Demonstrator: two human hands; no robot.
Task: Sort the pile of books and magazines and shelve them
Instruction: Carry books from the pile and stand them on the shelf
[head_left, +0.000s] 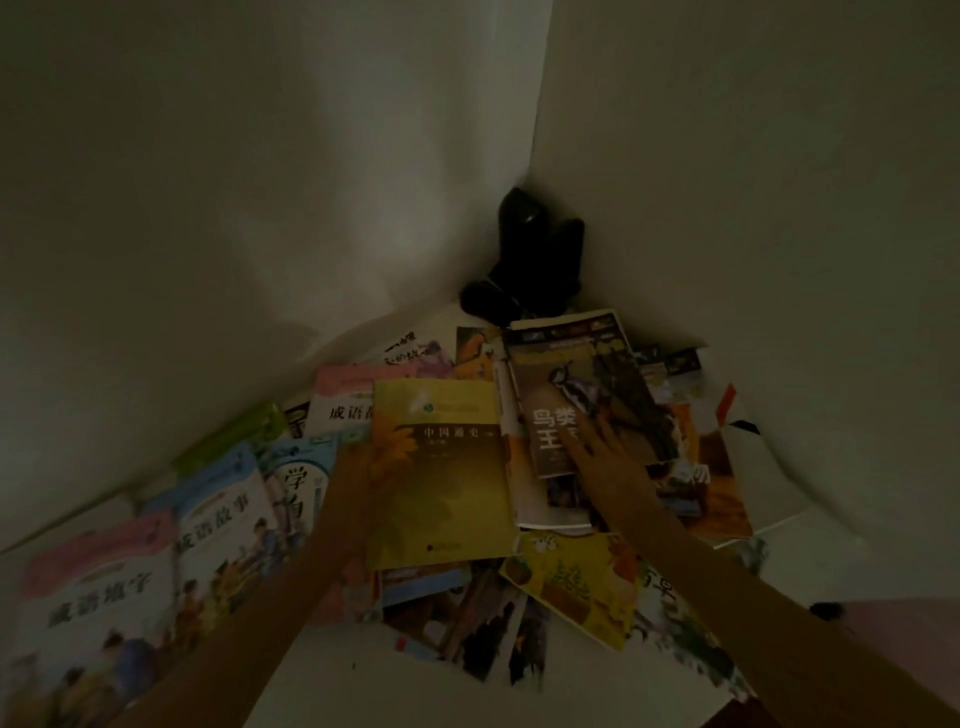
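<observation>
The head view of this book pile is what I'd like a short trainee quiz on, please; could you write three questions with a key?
1. True or false: the right hand lies on the dark bird book.
2. Which hand touches the yellow book: A left, B right, C neither?
3. Fill in: the black object stands in the ___ where the two walls meet.

Key: 1 true; 2 A, the left hand at its left edge; 3 corner.

Roughly a dozen books and magazines in the dim pile, two hands, one black object
</observation>
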